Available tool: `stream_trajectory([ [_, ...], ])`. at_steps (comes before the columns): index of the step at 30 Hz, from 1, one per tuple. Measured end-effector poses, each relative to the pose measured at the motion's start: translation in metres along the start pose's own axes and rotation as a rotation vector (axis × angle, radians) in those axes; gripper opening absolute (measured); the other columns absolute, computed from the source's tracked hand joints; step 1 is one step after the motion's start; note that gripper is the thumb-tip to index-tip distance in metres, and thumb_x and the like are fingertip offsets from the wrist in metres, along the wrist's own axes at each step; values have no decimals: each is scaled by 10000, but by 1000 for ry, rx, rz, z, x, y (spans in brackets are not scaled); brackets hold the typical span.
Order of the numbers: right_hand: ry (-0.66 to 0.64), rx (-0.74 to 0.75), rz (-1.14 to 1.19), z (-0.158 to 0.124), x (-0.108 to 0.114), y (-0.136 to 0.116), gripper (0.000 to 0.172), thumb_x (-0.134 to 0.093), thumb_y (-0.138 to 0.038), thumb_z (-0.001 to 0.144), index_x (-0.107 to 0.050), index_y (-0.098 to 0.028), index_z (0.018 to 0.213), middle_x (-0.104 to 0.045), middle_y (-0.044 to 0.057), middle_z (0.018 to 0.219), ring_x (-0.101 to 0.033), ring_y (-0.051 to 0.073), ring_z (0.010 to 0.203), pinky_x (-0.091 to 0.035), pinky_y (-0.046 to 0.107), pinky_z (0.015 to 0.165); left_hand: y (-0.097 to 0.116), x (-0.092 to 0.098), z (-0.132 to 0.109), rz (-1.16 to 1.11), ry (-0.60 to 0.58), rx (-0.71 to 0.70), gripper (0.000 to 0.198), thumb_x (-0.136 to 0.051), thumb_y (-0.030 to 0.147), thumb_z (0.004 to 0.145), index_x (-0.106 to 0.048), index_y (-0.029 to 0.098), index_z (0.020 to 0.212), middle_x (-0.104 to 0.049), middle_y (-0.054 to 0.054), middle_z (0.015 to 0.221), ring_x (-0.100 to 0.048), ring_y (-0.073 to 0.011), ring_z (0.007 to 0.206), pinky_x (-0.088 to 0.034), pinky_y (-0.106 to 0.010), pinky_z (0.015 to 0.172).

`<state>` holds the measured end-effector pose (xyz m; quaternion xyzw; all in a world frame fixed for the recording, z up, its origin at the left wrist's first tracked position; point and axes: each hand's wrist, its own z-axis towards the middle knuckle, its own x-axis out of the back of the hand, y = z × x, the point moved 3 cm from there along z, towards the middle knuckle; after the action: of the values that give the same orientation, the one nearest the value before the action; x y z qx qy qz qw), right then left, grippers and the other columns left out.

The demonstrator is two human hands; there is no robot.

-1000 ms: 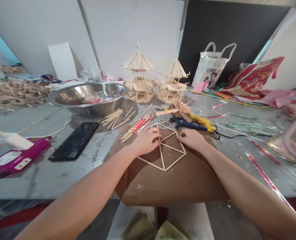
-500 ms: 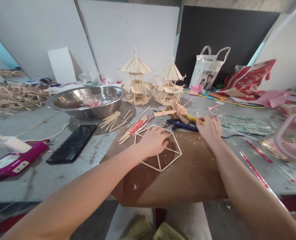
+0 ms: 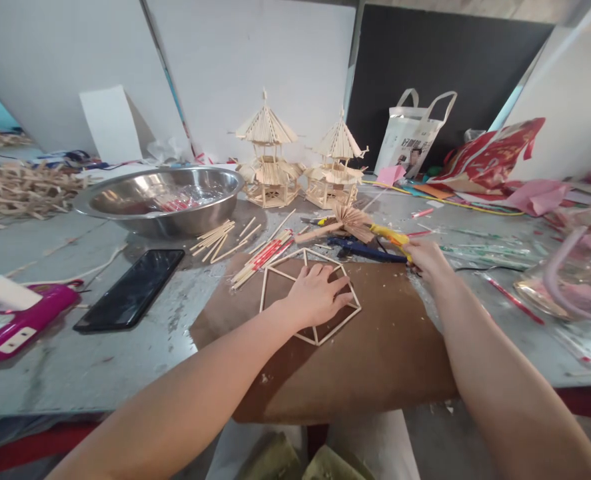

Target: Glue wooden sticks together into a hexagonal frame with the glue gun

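My left hand (image 3: 320, 293) lies palm down with spread fingers on a hexagonal frame of thin wooden sticks (image 3: 338, 331), covering its middle. The frame rests flat on a brown board (image 3: 375, 363). Farther right, the fingers of my right hand (image 3: 428, 259) are closed around the end of a yellow-handled tool (image 3: 388, 233) that looks like pliers. A folded paper fan-like piece (image 3: 352, 221) hides part of this tool. Just below it lies a blue glue gun (image 3: 368, 251), partly covered near my right hand. Red-and-plain sticks (image 3: 265, 257) lie beyond the frame.
Two stick-built pagoda models (image 3: 270, 160) stand at the back. A steel basin (image 3: 185, 223), loose sticks (image 3: 215, 239), a black phone (image 3: 130, 290) and a magenta power strip (image 3: 40, 320) are at left. A white bag (image 3: 408, 140) and a clear plastic container (image 3: 570, 280) are at right.
My right hand has shifted slightly right and down, and the yellow handles show more. The fingers of my left hand have spread further on the frame. The view has shifted slightly.
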<state>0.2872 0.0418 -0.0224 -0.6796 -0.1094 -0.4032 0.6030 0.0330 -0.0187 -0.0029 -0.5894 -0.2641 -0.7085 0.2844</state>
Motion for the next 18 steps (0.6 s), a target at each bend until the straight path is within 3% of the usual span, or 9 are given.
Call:
stream_trajectory([
  [4,112,-49,137,-1,-1,0,245,-505,-234,648,-579,-144,864,-446,-41,479,-389,75,364,-312,194,346,0,0,-1,-4,6,-5,477,-179,504,829,-446,284,1157,-469,-80,1110,-394,-247,1040,-306,-450,861],
  [9,199,-14,220,-7,4,-13,321,-573,-204,557,-548,-141,871,-545,-16,612,-489,91,446,-396,199,396,0,-2,-2,-15,22,-5,485,-183,520,823,-449,286,1154,-470,-74,1112,-394,-246,1035,-298,-450,863],
  [14,50,173,24,-22,6,-36,277,-542,-342,629,-515,-157,834,-547,-14,493,-552,147,488,-406,239,471,-1,-3,-3,-14,30,-16,491,-195,524,819,-458,276,1152,-471,-76,1115,-393,-247,1036,-290,-444,866],
  [18,-42,306,-136,-34,3,-49,214,-573,-330,606,-510,-174,738,-567,-8,522,-545,154,530,-375,244,489,-2,-3,-3,-7,24,-10,503,-197,531,816,-451,268,1161,-458,-87,1136,-378,-257,1055,-299,-439,854],
])
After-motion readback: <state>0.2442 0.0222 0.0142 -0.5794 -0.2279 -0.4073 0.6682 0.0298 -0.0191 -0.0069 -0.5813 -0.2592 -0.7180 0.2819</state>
